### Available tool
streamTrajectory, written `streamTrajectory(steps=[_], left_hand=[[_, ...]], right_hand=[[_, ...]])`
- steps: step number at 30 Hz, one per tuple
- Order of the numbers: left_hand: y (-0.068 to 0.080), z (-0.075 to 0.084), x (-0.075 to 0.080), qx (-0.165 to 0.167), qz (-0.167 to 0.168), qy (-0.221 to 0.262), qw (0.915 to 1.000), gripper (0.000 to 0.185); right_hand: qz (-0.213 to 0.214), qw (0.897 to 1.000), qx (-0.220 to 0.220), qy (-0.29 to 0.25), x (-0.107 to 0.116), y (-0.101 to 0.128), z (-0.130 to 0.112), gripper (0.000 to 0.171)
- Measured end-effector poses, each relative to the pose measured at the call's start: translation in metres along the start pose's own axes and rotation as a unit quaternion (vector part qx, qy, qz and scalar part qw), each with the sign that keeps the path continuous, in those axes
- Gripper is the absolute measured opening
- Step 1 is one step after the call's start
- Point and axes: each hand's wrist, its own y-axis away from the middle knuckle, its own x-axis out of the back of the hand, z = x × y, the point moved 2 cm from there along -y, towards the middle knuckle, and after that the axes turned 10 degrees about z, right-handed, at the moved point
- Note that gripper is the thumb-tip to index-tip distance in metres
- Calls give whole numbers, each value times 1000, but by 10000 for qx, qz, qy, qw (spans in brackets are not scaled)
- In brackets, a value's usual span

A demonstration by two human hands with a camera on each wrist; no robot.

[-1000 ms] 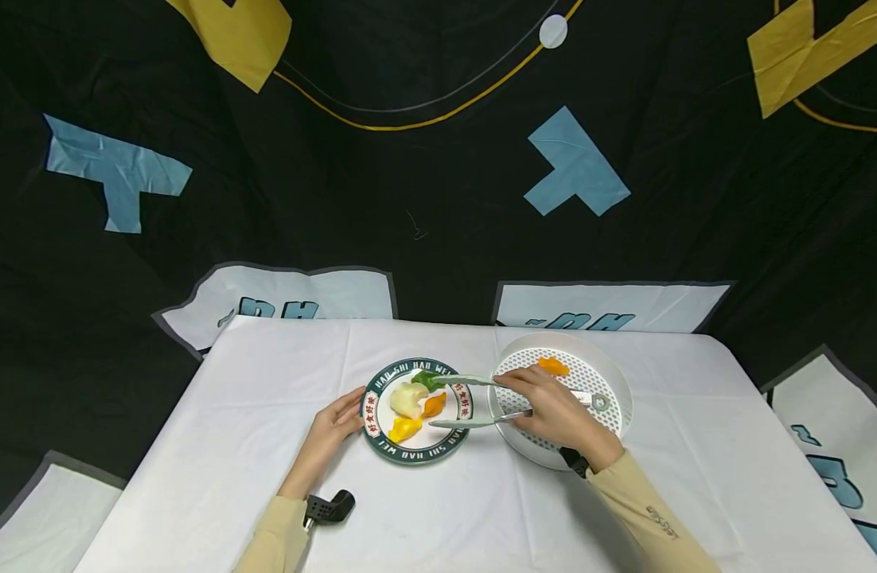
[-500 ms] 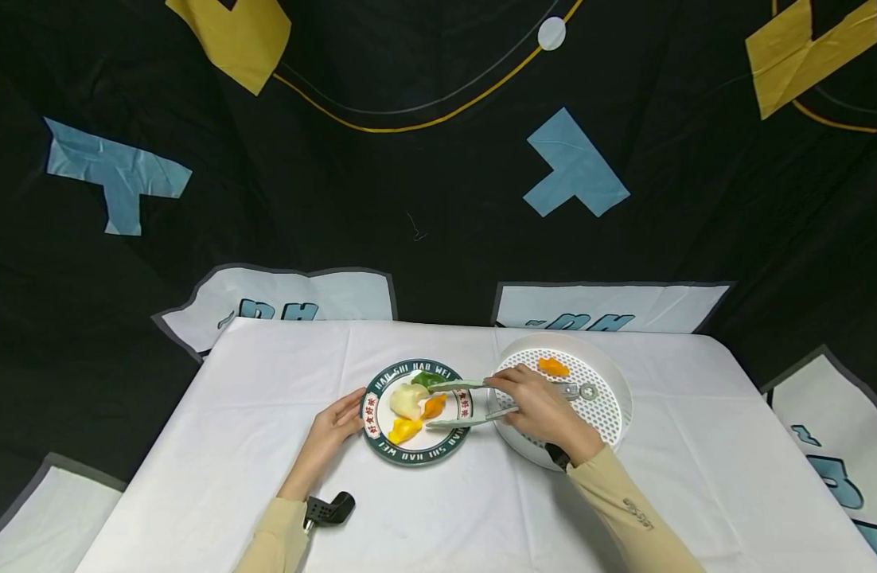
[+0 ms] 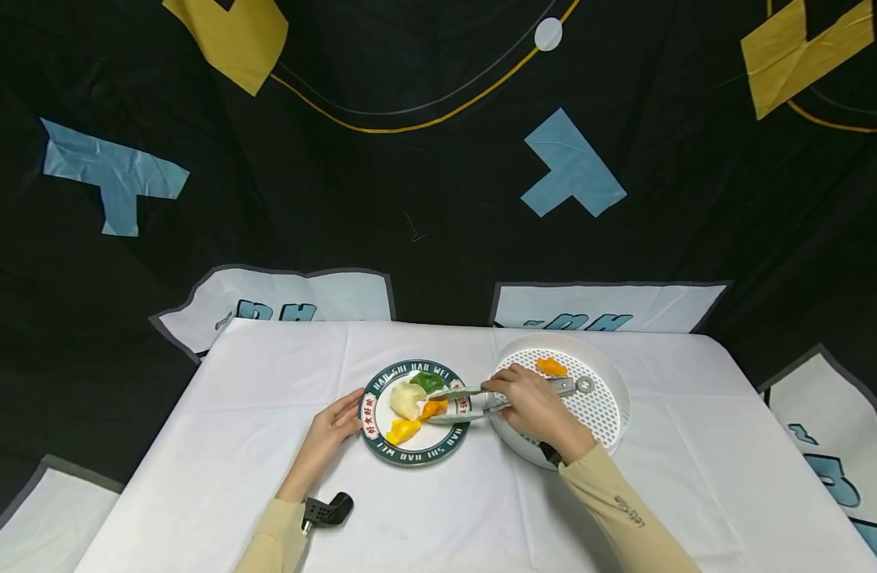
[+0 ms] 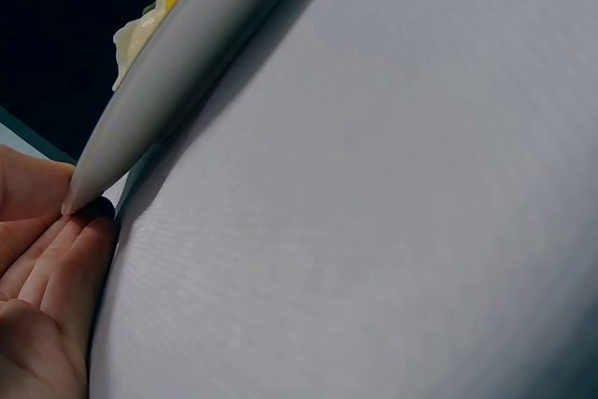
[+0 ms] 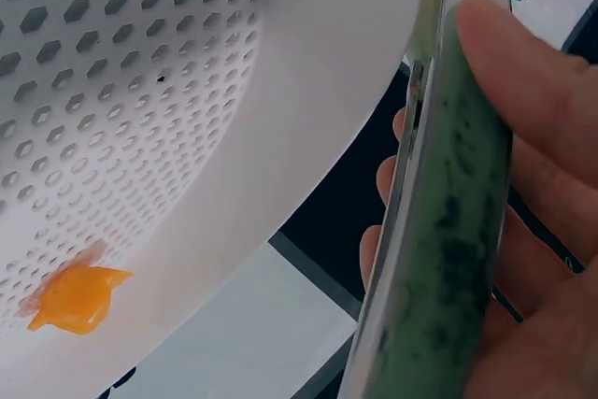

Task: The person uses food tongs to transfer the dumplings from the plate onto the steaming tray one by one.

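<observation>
Your left grip (image 3: pixel 336 418) pinches the near-left rim of the plate (image 3: pixel 415 456), thumb above and fingers reaching beneath; lifting there could tilt the plate and slide its food toward the far side. Your right grip (image 3: pixel 535 402) curls round the tongs (image 3: pixel 456 392), whose arms stand apart over the plate's right half, seemingly either side of an orange piece (image 3: pixel 434 409); whether they touch it you cannot tell. On the plate the pale piece (image 3: pixel 407 399), yellow piece (image 3: pixel 403 431) and green piece (image 3: pixel 427 382) crowd close, so squeezing carelessly could catch or shove a neighbour. The pieces look smooth and may slip if only the tips bite. Right of the plate sits a white perforated basket (image 3: pixel 596 414) with another orange piece (image 3: pixel 551 367) inside; since your tongs span its near-plate rim, a low wrist could knock it. The bench (image 3: pixel 266 358) under the plate wears a white cloth with faint creases, which could drag if the plate is pulled. Beyond the plate hangs a black backdrop (image 3: pixel 410 199) bearing blue shapes (image 3: pixel 578 163), yellow shapes (image 3: pixel 248 40) and white panels (image 3: pixel 610 302).
</observation>
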Motion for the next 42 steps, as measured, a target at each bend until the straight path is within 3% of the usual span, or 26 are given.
streamTrajectory(steps=[4,14,25,42], left_hand=[[-1,-1,-1,32,-21,72,10000,53],[-3,-3,-1,104,21,10,9999,53],[-3,-2,-1,124,38,0,9999,54],[0,0,0,63,8,71,10000,54]], right_hand=[[202,9997,75,82,0,0,0,36],[575,9980,36,-247,12,6,4,41],[653,9948,-296,-722,34,16,21,43],[1036,9873,-916,-787,62,43,61,45]])
